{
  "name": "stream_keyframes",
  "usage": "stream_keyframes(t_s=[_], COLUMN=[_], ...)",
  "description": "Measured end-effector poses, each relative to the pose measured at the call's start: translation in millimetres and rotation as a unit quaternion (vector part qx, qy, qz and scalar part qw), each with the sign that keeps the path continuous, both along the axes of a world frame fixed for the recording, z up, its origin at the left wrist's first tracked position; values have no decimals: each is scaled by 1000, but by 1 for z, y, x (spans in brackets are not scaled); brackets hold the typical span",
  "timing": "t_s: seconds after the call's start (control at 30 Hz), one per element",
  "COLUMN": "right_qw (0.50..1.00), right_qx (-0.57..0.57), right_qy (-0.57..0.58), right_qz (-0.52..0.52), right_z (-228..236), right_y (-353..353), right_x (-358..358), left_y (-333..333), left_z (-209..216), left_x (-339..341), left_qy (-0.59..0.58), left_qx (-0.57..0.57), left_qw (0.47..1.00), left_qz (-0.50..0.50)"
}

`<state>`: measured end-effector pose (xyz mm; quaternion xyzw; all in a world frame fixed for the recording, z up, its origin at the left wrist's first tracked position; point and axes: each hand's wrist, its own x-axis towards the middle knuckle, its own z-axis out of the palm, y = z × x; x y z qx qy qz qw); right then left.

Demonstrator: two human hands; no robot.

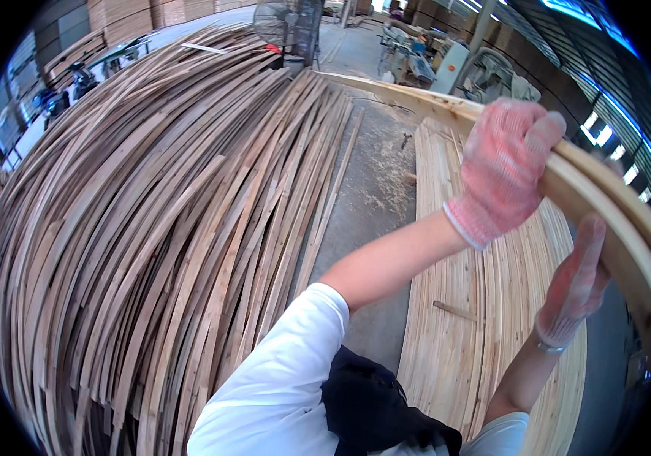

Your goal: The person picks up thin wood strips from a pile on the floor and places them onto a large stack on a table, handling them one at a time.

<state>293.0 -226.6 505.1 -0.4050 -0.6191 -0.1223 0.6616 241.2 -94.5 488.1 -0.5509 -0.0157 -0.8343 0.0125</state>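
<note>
Two long pale wooden boards (620, 232) lie together and run from the far middle to the right edge, raised above the stack. My left hand (506, 163), in a pink and white knit glove, is closed over their upper edge. Lower down and to the right, my right hand (573, 287), gloved alike, holds the boards from below. One of its fingers lies up along the near face; the others are partly hidden. Beneath the boards is a neat stack of pale planks (447, 357), with a short wood offcut (454, 310) on top.
A large loose pile of long wooden strips (188, 251) fills the left side. Sawdust (390, 178) covers part of the concrete floor between pile and stack. A standing fan (274, 23) and a post (310, 34) rise at the far end. Machinery (451, 68) stands at the back right.
</note>
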Motion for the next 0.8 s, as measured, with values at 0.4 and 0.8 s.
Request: stream_keyframes(t_s=[0.4,0.8], right_qw=[864,836], right_qx=[99,172], right_qy=[-196,-285], right_qz=[453,436], right_z=[137,148], right_y=[98,133], right_x=[-26,-128], left_y=[-2,-26], left_z=[115,80], left_x=[-109,-234], left_qy=[381,380], left_qx=[-250,-220], left_qw=[881,842], left_qz=[125,315])
